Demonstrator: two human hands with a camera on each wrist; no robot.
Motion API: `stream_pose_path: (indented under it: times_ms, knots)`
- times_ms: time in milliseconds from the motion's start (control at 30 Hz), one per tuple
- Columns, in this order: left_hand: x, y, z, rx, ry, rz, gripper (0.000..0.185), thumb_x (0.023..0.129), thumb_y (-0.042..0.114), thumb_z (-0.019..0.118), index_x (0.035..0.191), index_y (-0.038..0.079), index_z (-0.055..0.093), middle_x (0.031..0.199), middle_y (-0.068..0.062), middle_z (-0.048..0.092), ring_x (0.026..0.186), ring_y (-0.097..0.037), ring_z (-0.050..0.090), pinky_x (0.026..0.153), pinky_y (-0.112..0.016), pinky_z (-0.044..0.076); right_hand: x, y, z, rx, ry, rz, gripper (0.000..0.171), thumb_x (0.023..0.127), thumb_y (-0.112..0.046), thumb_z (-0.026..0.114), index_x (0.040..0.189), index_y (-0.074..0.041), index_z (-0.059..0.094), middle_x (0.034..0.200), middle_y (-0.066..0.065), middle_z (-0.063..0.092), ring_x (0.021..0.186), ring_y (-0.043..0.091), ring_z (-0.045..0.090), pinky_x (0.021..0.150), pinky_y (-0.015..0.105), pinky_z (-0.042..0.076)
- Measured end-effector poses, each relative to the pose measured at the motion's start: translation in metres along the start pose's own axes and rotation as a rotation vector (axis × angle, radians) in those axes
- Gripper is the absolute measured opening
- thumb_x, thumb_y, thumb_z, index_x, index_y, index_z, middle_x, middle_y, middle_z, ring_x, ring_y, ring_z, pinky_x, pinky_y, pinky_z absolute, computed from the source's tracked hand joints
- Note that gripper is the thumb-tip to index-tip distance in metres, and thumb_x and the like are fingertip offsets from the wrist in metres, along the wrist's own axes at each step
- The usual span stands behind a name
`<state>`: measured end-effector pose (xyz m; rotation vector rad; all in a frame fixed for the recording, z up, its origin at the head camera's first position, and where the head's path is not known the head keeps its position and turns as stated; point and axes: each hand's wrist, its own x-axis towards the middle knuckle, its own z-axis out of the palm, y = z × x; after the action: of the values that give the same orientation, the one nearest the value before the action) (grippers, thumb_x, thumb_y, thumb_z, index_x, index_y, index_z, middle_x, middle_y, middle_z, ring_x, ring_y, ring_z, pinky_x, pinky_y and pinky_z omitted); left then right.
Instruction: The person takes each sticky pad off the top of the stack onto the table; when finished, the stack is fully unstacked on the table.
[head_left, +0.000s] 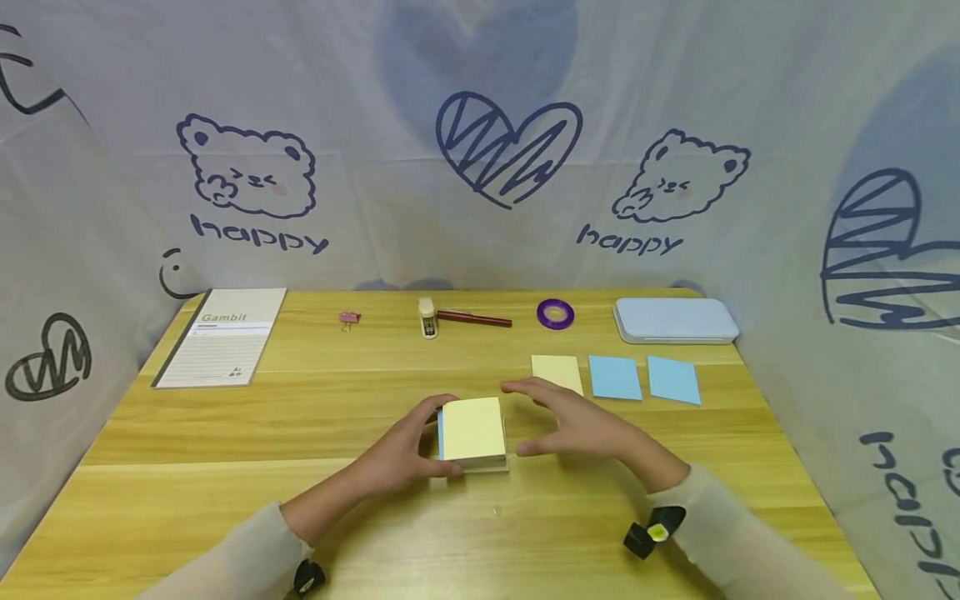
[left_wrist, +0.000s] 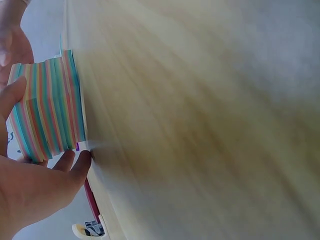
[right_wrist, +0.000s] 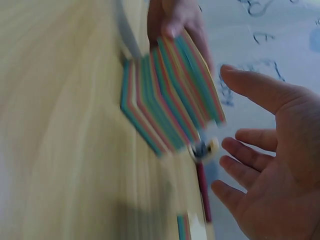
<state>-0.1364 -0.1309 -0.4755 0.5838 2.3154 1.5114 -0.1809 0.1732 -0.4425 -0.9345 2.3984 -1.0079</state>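
A thick stack of sticky notes (head_left: 472,429) with a yellow top stands on the wooden table in front of me. Striped layers of several colours show along its sides in the left wrist view, unevenly lined up. My left hand (head_left: 401,446) grips the stack from the left, thumb on the near side and fingers toward the far side. To the right of the stack, my right hand (head_left: 577,421) is held apart from it, fingers spread and the palm facing it. Behind that hand lies a yellow sticky-note pad (head_left: 557,372), partly covered by it.
Two blue sticky-note pads (head_left: 615,377) lie at the right. Along the back are a notebook (head_left: 225,337), a pink binder clip (head_left: 349,318), a small white bottle (head_left: 427,318), a dark red pen (head_left: 476,318), a purple tape roll (head_left: 555,302) and a light blue case (head_left: 675,321).
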Motion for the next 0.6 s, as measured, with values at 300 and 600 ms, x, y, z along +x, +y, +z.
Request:
stream_pose_path:
  times_ms: [300,600]
  knots:
    - [0.000,-0.001,-0.002,0.027,-0.013,0.022,0.082,0.084,0.021,0.088,0.151,0.017,0.041,0.150,-0.009,0.048,0.144,-0.040,0.040,0.117,-0.067,0.030,0.020,-0.024,0.026,-0.060,-0.006,-0.059,0.098,0.083,-0.048,0.085,0.160,-0.013,0.036,0.162,0.008,0.039,0.147,0.031,0.041,0.117,0.053,0.038]
    - [-0.001,-0.001,-0.002,0.036,-0.013,0.013,0.084,0.084,0.021,0.088,0.153,0.016,0.040,0.153,-0.012,0.046,0.144,-0.044,0.040,0.115,-0.069,0.031,0.023,-0.027,0.031,-0.101,0.010,-0.051,0.092,0.085,-0.040,0.085,0.159,-0.014,0.038,0.158,0.006,0.043,0.143,0.028,0.045,0.116,0.047,0.041]
